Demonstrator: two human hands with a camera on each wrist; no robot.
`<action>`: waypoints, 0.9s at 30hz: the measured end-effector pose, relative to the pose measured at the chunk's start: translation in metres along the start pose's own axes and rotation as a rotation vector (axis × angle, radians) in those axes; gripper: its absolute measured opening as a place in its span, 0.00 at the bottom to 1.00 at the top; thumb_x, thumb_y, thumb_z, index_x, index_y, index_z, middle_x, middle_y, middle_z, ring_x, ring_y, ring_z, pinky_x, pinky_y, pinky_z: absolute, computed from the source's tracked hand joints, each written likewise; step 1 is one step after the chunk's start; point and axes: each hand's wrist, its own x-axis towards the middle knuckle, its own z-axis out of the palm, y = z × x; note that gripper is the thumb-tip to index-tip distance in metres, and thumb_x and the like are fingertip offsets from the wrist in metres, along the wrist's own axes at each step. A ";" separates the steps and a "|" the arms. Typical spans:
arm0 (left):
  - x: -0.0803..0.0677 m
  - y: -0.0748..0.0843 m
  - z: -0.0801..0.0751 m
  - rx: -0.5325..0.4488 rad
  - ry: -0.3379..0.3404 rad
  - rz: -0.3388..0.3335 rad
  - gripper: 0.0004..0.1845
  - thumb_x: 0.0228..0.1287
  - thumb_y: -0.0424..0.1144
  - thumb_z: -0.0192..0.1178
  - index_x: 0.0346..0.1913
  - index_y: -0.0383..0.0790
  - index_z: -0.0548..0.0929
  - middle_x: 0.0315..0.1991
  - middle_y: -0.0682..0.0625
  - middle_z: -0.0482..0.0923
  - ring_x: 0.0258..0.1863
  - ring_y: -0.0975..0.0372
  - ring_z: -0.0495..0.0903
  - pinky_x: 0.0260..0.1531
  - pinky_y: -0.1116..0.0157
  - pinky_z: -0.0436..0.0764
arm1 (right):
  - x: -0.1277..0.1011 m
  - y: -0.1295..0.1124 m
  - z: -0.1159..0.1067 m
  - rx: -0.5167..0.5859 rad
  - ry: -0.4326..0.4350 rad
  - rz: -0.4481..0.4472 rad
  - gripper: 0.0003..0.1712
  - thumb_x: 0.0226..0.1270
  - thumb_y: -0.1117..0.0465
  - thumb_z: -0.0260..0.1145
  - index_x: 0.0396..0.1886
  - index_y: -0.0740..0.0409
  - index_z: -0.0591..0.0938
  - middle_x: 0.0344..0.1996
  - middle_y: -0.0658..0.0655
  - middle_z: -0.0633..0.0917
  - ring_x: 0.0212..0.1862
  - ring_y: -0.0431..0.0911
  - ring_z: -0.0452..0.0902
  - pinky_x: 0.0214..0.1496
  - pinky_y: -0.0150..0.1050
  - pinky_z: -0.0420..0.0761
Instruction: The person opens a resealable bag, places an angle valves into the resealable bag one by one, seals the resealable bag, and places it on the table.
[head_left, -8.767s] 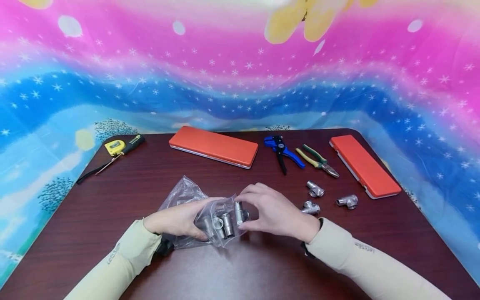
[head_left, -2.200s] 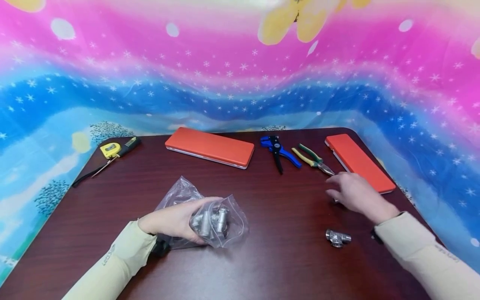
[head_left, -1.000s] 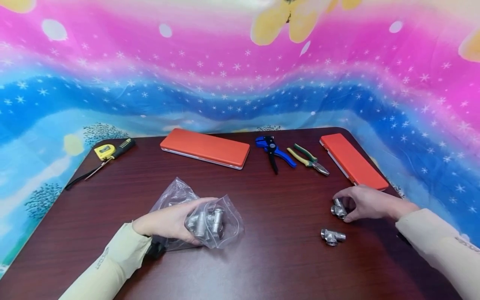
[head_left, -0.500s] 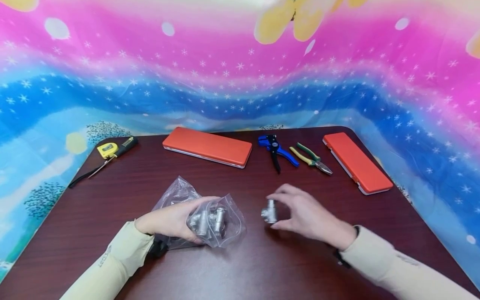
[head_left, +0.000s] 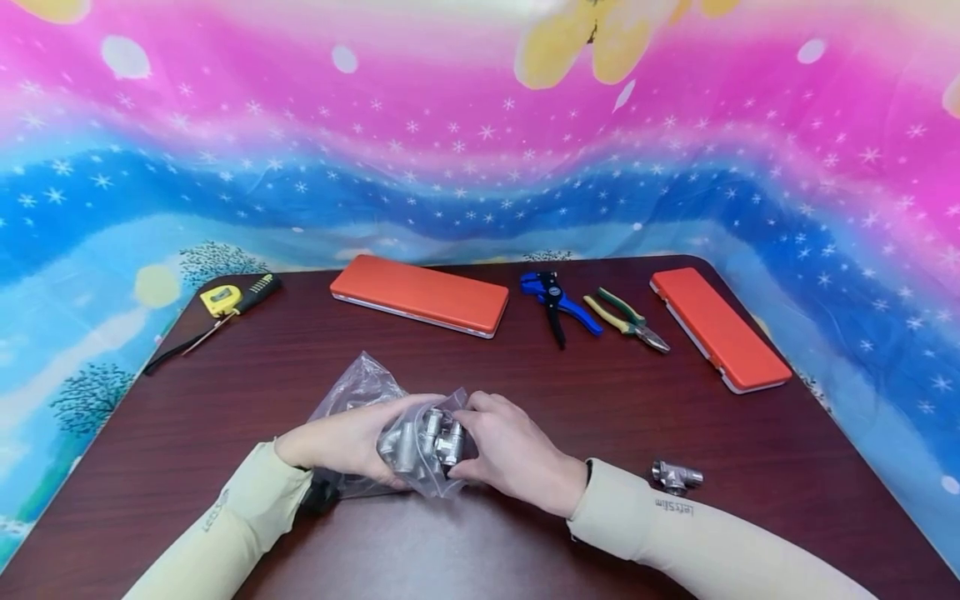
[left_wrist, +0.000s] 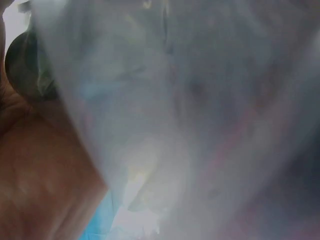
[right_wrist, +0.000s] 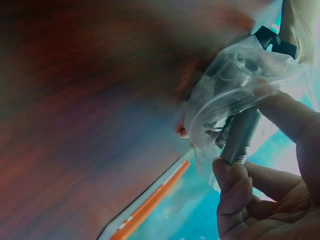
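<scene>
L hand (head_left: pixel 341 439) grips bag (head_left: pixel 360 392), R hand (head_left: pixel 510 454) pinches fitting (head_left: pixel 452 442)

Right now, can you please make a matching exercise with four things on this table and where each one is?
Things:
1. tape measure
2. plastic bag
3. loose pipe tee
4. blue tool

Places:
A. between both hands
B. far left corner of the table
C. beside the right sleeve
D. between the long orange case and the green-yellow pliers

Pairs: 1-B, 2-A, 3-C, 4-D
</scene>
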 end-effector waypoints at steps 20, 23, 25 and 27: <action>-0.006 -0.003 -0.008 -0.017 0.021 -0.015 0.55 0.44 0.52 0.80 0.76 0.55 0.59 0.63 0.58 0.71 0.58 0.62 0.73 0.57 0.61 0.74 | 0.016 -0.011 0.003 -0.049 -0.038 -0.027 0.29 0.43 0.45 0.83 0.42 0.57 0.86 0.37 0.52 0.81 0.37 0.45 0.79 0.40 0.39 0.80; -0.006 -0.005 -0.009 0.005 0.032 0.000 0.55 0.44 0.53 0.80 0.75 0.54 0.60 0.63 0.58 0.72 0.57 0.62 0.74 0.57 0.62 0.74 | 0.018 -0.013 0.004 -0.027 -0.028 -0.030 0.29 0.43 0.46 0.83 0.43 0.57 0.85 0.36 0.53 0.81 0.37 0.44 0.79 0.38 0.39 0.81; -0.006 -0.006 -0.011 0.005 0.035 0.016 0.55 0.44 0.53 0.80 0.75 0.54 0.60 0.63 0.58 0.72 0.57 0.61 0.74 0.57 0.62 0.73 | 0.019 -0.015 0.005 -0.022 -0.021 -0.033 0.29 0.43 0.46 0.83 0.43 0.56 0.85 0.37 0.53 0.81 0.38 0.44 0.79 0.39 0.39 0.81; -0.007 -0.007 -0.012 0.011 0.035 0.028 0.54 0.45 0.54 0.79 0.75 0.53 0.61 0.64 0.58 0.72 0.57 0.61 0.74 0.57 0.62 0.73 | 0.020 -0.016 0.005 -0.017 -0.015 -0.039 0.29 0.43 0.47 0.83 0.43 0.56 0.85 0.38 0.52 0.80 0.38 0.44 0.79 0.40 0.39 0.81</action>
